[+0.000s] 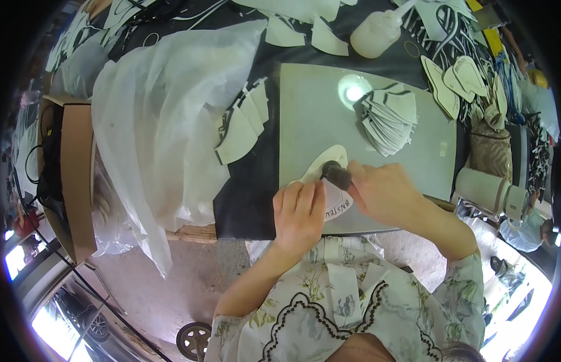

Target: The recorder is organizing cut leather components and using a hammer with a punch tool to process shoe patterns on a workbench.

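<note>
On the pale, glossy work board (316, 96) lies a white, curved pattern piece (333, 154) with dark handwriting near its lower end. My left hand (299, 211) presses on its left side, fingers bent and close together. My right hand (380, 188) is closed round a dark, blunt, hammer-like tool (336, 175), whose head is over the middle of the pattern piece. The tool's handle is hidden in my hand. Beyond my right hand, a fanned stack of white cut pieces (389, 120) with dark edges rests on the board.
Left of the board are overlapping white pieces (244, 123) and a large translucent plastic sheet (166, 120). A cardboard box (78, 181) stands farther left. A squeeze bottle (377, 34) is at the back. White templates (443, 87) and a pale cylindrical device (488, 192) sit to the right.
</note>
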`<state>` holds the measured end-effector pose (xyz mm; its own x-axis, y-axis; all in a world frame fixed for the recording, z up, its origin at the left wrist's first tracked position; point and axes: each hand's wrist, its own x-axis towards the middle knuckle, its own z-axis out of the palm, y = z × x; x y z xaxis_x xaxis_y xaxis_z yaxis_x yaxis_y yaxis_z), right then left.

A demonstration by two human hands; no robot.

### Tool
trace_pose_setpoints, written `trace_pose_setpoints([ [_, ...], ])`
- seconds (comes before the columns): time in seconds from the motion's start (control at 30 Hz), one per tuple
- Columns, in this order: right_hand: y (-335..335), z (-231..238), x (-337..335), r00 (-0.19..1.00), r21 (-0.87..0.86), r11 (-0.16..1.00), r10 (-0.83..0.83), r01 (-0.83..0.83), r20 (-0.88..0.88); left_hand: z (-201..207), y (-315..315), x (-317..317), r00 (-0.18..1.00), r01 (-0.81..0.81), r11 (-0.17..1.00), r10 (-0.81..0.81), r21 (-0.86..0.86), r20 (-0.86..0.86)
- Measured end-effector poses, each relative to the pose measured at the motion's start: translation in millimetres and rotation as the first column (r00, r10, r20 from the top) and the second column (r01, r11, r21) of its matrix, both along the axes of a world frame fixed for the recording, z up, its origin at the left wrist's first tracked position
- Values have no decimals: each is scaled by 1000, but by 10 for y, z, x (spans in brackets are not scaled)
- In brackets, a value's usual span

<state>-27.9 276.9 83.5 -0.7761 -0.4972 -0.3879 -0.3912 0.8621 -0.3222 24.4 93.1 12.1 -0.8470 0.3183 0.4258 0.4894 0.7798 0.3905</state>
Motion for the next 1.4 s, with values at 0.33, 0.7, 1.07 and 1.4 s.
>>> trace_pose_setpoints([
  [0.33,33,-30,73,999,3,1000,-23,24,-29,56,-108,-72,986,-85,967,46,242,162],
  [0.7,-55,90,7,998,-50,998,25,-28,-64,-27,-124,9,995,100,994,-100,33,3],
  [1.07,-28,58,-24,998,-109,994,1,-9,-69,-33,-121,16,998,65,997,-65,46,-3],
  [1.4,6,34,-6,997,48,997,53,-56,55,15,-233,-20,991,128,989,-130,75,34],
])
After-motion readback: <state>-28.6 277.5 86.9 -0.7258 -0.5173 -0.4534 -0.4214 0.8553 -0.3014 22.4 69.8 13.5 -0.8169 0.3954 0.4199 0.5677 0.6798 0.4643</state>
